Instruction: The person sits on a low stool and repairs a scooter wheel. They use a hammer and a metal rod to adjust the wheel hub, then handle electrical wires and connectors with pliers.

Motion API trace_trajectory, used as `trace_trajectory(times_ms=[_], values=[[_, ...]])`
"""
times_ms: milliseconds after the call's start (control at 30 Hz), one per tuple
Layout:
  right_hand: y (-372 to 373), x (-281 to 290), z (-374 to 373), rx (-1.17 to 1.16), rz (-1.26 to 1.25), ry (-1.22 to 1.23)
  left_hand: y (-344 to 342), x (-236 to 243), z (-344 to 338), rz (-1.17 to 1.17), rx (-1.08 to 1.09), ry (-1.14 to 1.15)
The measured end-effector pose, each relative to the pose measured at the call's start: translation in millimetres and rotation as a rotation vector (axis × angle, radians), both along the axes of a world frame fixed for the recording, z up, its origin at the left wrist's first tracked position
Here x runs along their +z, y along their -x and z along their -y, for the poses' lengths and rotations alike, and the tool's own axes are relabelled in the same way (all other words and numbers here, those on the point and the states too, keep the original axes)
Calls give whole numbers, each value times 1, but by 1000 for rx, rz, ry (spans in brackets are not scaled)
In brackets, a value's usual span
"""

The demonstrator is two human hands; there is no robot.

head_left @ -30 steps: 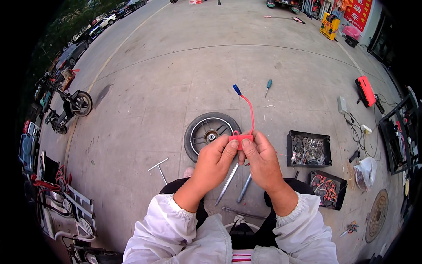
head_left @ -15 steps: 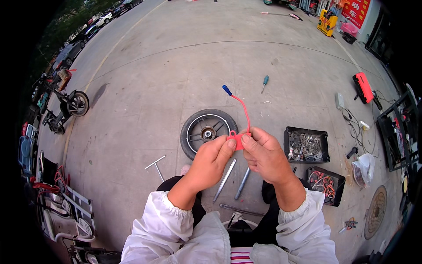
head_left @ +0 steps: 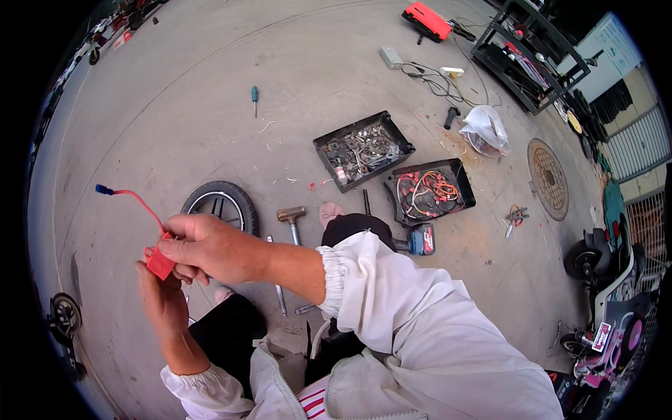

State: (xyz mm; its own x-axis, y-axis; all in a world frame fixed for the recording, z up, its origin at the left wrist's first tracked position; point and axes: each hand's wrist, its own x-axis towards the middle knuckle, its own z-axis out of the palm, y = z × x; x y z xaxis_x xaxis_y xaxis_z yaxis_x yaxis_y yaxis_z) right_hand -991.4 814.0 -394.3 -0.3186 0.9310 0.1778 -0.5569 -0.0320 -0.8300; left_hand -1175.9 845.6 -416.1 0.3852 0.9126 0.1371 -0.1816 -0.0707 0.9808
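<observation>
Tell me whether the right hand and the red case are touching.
Touching. The head view shows the right hand with its thumb laid over the upper part of the red case, no gap between them.

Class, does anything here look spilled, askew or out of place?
Small red scraps lie loose on the ground beside the black parts tray, looking stray because most small pieces sit inside it.

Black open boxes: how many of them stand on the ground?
2: one box with metal parts, above and right of picture centre; another box with wires, beside it, lower right.
</observation>
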Motion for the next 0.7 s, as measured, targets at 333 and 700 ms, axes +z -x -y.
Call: trace_trajectory(times_ms=[333, 700], values=[[-3, -7, 13, -211, 219, -104, -1, -4, 1, 292, -331, 166], [-4, -17, 21, -177, 226, -45, -13, 13, -2, 451, -287, 184]])
